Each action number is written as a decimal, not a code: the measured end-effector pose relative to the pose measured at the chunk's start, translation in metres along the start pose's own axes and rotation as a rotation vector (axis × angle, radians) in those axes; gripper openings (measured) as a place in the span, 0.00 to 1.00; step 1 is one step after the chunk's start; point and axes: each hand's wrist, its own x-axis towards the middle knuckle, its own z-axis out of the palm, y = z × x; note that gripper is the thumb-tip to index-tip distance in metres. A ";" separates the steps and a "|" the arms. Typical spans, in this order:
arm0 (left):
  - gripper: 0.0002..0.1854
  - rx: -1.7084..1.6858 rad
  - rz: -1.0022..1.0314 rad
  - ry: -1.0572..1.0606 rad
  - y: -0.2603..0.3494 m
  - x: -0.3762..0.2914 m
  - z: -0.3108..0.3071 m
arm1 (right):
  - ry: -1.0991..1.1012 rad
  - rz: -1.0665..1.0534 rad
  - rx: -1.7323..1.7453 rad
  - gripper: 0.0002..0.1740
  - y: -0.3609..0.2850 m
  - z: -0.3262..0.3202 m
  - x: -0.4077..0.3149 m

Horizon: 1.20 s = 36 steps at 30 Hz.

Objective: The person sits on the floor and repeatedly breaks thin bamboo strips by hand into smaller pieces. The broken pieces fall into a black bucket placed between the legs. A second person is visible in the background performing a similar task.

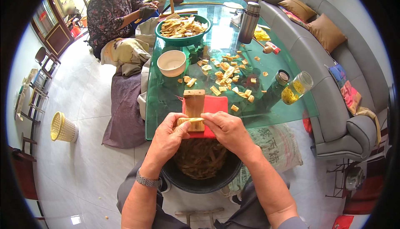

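My left hand [171, 131] and my right hand [229, 131] pinch the two ends of a pale yellow, fibrous strip [194, 120], apparently dried root or bark. The strip lies crosswise over a wooden block [194, 102] at the near edge of a glass table [165, 104]. Under the block is a red cloth [215, 104]. Directly below my hands stands a black tub [200, 187] with brown strips [201, 158] in it. Short cut pieces [228, 72] of the same yellow material are scattered beyond the block.
A green basin [182, 42] heaped with yellow pieces, a cream bowl [171, 63], a steel flask [249, 22] and a glass jar [297, 88] stand on the table. Another person [114, 13] sits at far left. A woven sack [275, 147] leans right of the tub.
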 end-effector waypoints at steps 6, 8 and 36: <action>0.11 -0.044 -0.026 0.098 -0.002 0.016 0.005 | 0.009 -0.032 -0.265 0.10 0.016 0.009 0.004; 0.10 -0.035 -0.035 0.110 -0.011 0.023 0.006 | 0.020 -0.028 -0.315 0.09 0.023 0.011 0.003; 0.09 -0.091 -0.089 -0.394 0.001 -0.038 0.042 | 0.087 -0.080 0.650 0.13 -0.050 -0.041 -0.009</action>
